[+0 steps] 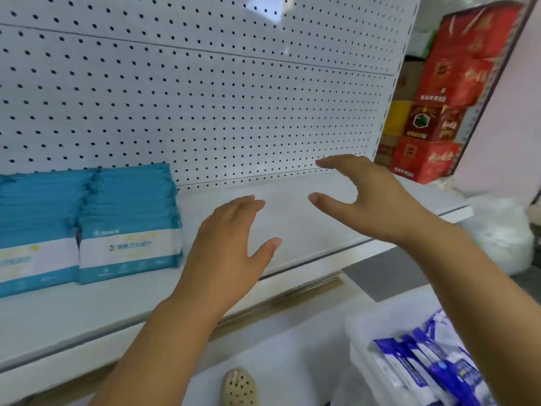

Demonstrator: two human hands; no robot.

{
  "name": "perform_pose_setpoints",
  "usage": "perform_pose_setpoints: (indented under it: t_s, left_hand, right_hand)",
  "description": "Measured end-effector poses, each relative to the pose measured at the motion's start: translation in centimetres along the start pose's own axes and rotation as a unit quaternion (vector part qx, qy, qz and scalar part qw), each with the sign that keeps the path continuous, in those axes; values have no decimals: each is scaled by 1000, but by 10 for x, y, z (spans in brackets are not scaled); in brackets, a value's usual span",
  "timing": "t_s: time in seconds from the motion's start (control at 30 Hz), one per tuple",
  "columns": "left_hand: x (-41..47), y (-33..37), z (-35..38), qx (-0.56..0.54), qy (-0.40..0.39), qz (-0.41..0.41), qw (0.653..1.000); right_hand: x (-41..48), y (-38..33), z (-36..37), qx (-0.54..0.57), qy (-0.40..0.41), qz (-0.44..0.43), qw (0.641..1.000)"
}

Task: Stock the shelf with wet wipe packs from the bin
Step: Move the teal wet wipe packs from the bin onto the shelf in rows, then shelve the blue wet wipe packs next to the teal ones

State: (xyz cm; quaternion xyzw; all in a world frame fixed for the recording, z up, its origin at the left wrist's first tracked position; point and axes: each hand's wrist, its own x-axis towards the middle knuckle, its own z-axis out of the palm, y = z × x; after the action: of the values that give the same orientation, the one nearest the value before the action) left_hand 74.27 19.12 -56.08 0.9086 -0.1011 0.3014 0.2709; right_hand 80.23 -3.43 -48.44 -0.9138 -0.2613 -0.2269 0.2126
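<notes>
Two rows of teal and white wet wipe packs [128, 224] stand upright on the left part of the white shelf [307, 230]. Both of my hands hover over the bare stretch of shelf to the right of the packs and hold nothing. My left hand [231, 247] has straight fingers and a spread thumb. My right hand [371, 197] is higher and further right, its fingers lightly bent in a wide C shape. At the lower right a clear bin [369, 347] holds several blue and white wipe packs [424, 364].
A white pegboard panel [205, 98] backs the shelf. Red cartons [439, 112] are stacked past its right end. A white plastic bag [500, 232] lies at the right. A beige perforated shoe [238, 388] shows on the floor below.
</notes>
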Motion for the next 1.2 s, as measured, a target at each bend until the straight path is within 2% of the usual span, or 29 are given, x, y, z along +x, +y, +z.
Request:
perform_pose_setpoints:
  t_s: [0.17,0.3,0.4,0.47,0.53,0.63,0.73,0.87,1.0,1.1,1.2]
  left_hand:
    - [7,51,44,-25,-36,49,998]
    - [-6,83,91,-92,-75,92,989]
    - [-28,92,122,-182,-122,63,974]
    - [-37,89,140,-201,-163,54,964]
    - [-39,84,156,-191,-199,52,960]
    - [-38,80,173,-157,-238,42,958]
    - [-41,78,188,-134,-266,27,954]
    - [-44,73,210,-80,-332,17,940]
    - [-45,70,228,-40,-417,-20,908]
    - [-46,70,237,-31,-446,-36,894]
    - [-43,71,240,-37,-454,-40,889]
  right_hand:
    - [-44,62,-30,-81,-57,51,994]
    - [-92,108,-35,-92,-98,128,983]
    - [-133,140,-29,-75,-129,181,972]
    - [-158,160,-20,-65,-150,222,961]
    - [-178,179,-7,-56,-182,268,944]
    - [-201,203,15,-60,-269,336,901]
    - [-217,220,34,-53,-319,363,874]
    - [-226,239,54,-34,-341,393,853]
    - [-235,258,81,-39,-348,417,839]
    - [-234,267,99,-38,-323,440,837]
    - [-233,277,112,-32,-311,487,816]
